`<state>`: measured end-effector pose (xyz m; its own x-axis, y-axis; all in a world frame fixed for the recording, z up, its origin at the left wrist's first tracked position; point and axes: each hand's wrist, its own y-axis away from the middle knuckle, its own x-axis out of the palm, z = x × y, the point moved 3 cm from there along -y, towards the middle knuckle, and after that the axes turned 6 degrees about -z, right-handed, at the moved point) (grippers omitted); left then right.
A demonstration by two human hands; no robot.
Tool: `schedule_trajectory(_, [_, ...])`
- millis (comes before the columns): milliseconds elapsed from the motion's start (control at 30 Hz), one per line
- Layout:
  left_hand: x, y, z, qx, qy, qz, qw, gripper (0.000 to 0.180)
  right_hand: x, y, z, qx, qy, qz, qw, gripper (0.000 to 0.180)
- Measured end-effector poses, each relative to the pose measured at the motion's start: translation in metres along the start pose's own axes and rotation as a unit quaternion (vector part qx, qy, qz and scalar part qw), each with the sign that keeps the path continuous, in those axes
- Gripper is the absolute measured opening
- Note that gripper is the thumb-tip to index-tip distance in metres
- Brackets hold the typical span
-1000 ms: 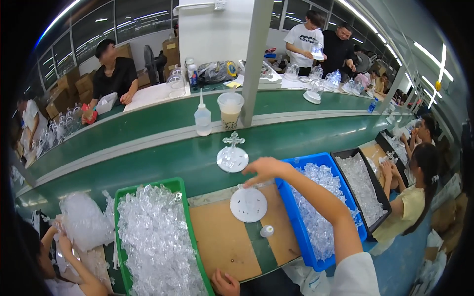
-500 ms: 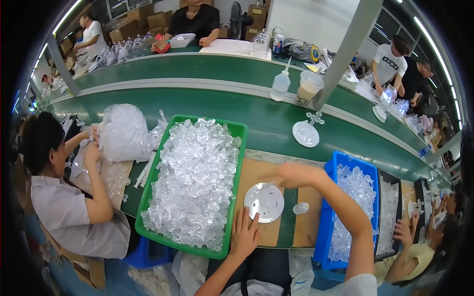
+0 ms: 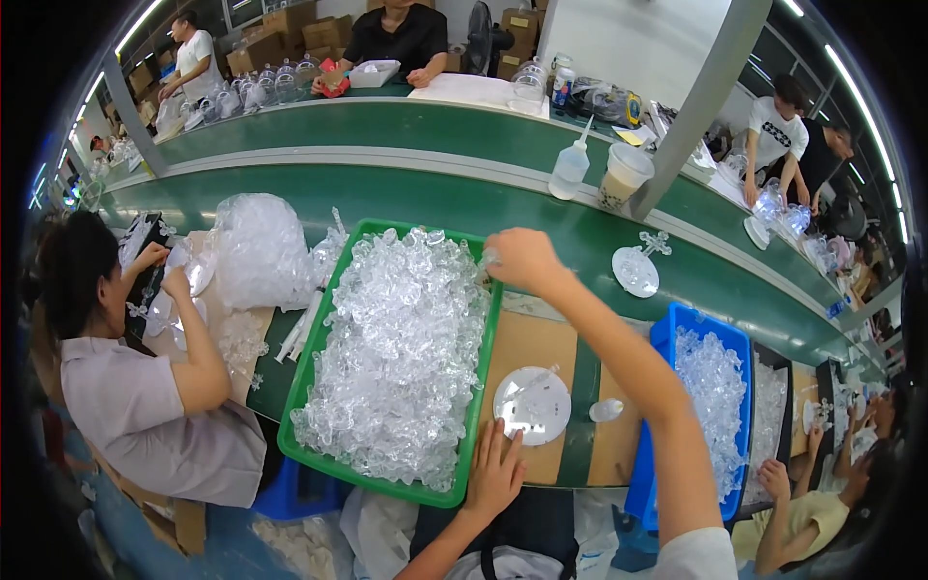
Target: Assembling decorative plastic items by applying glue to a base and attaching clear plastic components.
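Item 1, nearest: left hand [image 3: 495, 476], open, fingers spread flat on the near rim of the green tray [image 3: 302, 367] and the worktop [image 3: 527, 343] edge, gripping nothing.

Item 2: white round disc [image 3: 533, 405], lying flat on the worktop just right of the tray; 1 small clear piece [image 3: 606, 411] beside it.

Item 3: heap of clear plastic parts [image 3: 396, 338], filling the green tray close to its rim.

Item 4: right hand [image 3: 522, 259], reached across to the tray's far right corner, fingers curled over the heap; whether it grips a part I cannot tell.

Item 5: blue bin [image 3: 667, 338] of more clear parts, right of the disc, beneath the reaching arm.

Item 6, farther: second disc with a clear fitting [image 3: 636, 271] on the green conveyor [image 3: 406, 188]; a squeeze bottle [image 3: 568, 170] and cup [image 3: 623, 175] behind.

Risk noted: the heap sits high, so a hasty pull would likely spill parts over the rim; the forearm could also brush the blue bin's wall.
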<state>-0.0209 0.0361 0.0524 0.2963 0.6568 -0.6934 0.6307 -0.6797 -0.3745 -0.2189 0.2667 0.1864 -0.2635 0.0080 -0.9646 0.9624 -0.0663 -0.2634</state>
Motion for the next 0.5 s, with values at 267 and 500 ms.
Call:
schedule_trajectory(267, [-0.045, -0.017, -0.046, -0.229, 0.639, -0.101, 0.727, 0.046, -0.094, 0.187, 0.052, 0.177, -0.446, 0.192, 0.856, 0.024])
schedule_trajectory(500, [-0.041, -0.007, -0.036, -0.24, 0.424, -0.071, 0.87, 0.019, -0.053, 0.288, 0.109, 0.281, -0.407, 0.022, 0.869, 0.034])
